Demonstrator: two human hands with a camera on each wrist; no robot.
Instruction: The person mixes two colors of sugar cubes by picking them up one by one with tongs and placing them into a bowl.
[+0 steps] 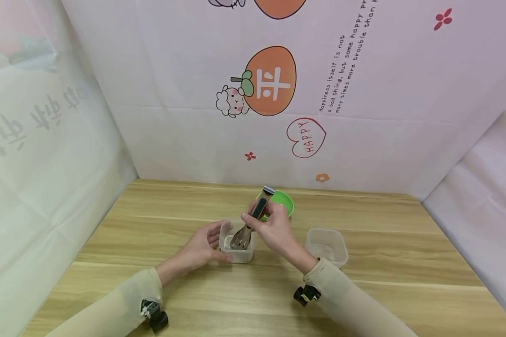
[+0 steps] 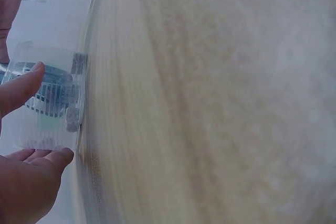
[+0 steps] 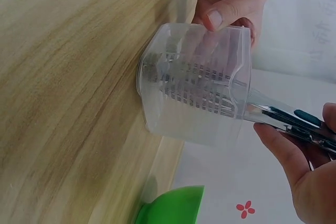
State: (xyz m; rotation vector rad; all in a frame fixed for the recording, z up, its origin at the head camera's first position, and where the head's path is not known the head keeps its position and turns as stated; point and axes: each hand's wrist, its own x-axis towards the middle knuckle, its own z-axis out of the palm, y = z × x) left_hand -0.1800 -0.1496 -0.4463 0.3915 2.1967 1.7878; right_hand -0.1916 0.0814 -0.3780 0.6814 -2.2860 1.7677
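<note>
Head view. A clear plastic tub (image 1: pixel 236 245) stands on the wooden worktop (image 1: pixel 152 220) near its centre. The left hand (image 1: pixel 200 248) lies at the tub's 9 o'clock side, its thumb and fingers curved round the wall and touching it, so that the tub is held between them. The right hand (image 1: pixel 271 224) is at the tub's 2 o'clock, fingers curled round the dark handle of a pair of metal tongs (image 1: pixel 251 222); the slotted tips of the tongs reach down inside the tub. A green bowl (image 1: pixel 284 201) sits at 12 o'clock from the right hand, partly hidden by it. A second clear tub (image 1: pixel 326 245) stands apart at 3 o'clock from the first.

Left wrist view. The thumb and fingertips of the left hand (image 2: pixel 23 145) press the wall of the clear tub (image 2: pixel 47 98), through which the slotted tong tips show; the picture is blurred.

Right wrist view. The tongs (image 3: pixel 220 90) enter the tub (image 3: pixel 194 93) through its open mouth. The right hand (image 3: pixel 302 161) grips the handle, and the left thumb rests on the far wall. The rim of the green bowl (image 3: pixel 173 208) shows at 6 o'clock.
</note>
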